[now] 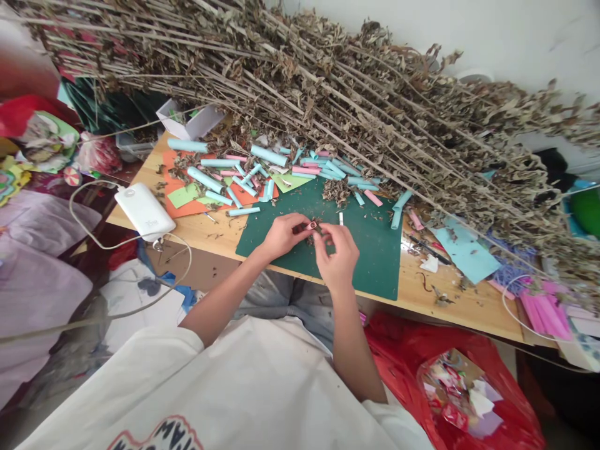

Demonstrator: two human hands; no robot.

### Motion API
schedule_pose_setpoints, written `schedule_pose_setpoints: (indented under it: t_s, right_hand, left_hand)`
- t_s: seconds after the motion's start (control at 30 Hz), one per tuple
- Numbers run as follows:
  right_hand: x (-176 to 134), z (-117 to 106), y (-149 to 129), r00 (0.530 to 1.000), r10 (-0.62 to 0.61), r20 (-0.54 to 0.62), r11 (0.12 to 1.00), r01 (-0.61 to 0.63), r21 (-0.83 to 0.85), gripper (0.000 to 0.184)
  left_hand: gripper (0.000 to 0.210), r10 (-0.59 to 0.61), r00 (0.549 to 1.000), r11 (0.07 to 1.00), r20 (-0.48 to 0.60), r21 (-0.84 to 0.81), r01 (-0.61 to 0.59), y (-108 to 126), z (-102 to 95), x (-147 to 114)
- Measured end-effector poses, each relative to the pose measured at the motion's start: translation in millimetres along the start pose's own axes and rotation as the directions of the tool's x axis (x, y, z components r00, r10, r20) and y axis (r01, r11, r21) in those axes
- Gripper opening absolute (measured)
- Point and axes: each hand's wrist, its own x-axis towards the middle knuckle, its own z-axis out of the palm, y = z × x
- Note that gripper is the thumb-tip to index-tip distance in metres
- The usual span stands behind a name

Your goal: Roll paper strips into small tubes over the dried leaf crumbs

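My left hand (285,235) pinches a small pink paper tube (312,225) above the green cutting mat (370,256). The tube's open end faces up and looks dark with leaf bits inside. At that opening, my right hand (338,253) has its thumb and forefinger closed on some dried leaf bits (319,229). A small pile of crumbled dried leaves (336,191) lies on the mat beyond my hands. Near my right fingertips stands a short white piece (341,219). Many blue paper tubes (269,155) and some pink ones lie scattered behind the mat.
Long bundles of dried leafy stems (300,81) stretch across the back and right of the wooden table (220,234). A white power bank (145,211) with a cable rests at the left edge. Light blue paper (466,249) lies at right. A red bag (398,356) of scraps stands below.
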Motion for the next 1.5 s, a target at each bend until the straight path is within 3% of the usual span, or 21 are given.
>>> schedule_pose_setpoints:
  t_s: [0.13,0.27,0.47,0.63,0.73,0.9,1.03,1.13,1.23,1.5]
  right_hand:
    - [-18,-11,21,0.979,0.169,-0.118,0.936,-0.197,-0.292,0.019]
    - [-27,-16,38,0.960,0.278,-0.032,0.818,-0.254,-0.516,0.015]
    - [-24,-20,37,0.945,0.319,-0.075,0.778,-0.306,-0.548,0.017]
    - [-24,-23,40,0.974,0.227,0.029,0.819,-0.174,-0.547,0.021]
    - [-25,-18,45,0.971,0.240,0.018,0.798,-0.187,-0.573,0.016]
    - [-22,-26,35,0.967,0.211,-0.144,0.888,-0.251,-0.386,0.020]
    - [-15,-48,1,0.950,0.162,-0.269,0.981,-0.183,-0.059,0.021]
    - [-12,-58,-24,0.928,0.176,-0.328,0.984,-0.172,0.043,0.020]
    - [-10,-57,-34,0.926,0.176,-0.333,0.984,-0.163,0.068,0.020]
    - [-4,-45,-31,0.963,0.028,-0.268,0.999,-0.031,-0.007,0.017]
  left_hand:
    - [0.029,0.008,1.000,1.000,-0.020,-0.002,-0.008,0,1.2,1]
    - [0.030,-0.011,1.000,1.000,-0.021,-0.014,0.010,0,1.2,0]
    - [0.028,-0.008,1.000,1.000,-0.016,0.002,0.008,-1,0.9,0]
    - [0.031,-0.014,1.000,1.000,-0.003,0.006,0.014,-1,1.1,0]
    - [0.031,-0.017,1.000,1.000,-0.005,0.005,0.017,0,1.2,0]
    - [0.030,-0.004,1.000,1.000,-0.015,-0.001,0.004,-2,1.7,0]
    - [0.028,-0.005,1.000,1.000,-0.008,-0.008,0.005,-1,1.4,0]
    - [0.025,-0.008,1.000,1.000,-0.008,-0.017,0.008,0,1.0,0]
    - [0.025,-0.011,1.000,0.999,-0.010,-0.033,0.010,1,0.8,0]
    - [0.028,-0.016,1.000,0.999,0.006,-0.042,0.017,3,0.4,1]
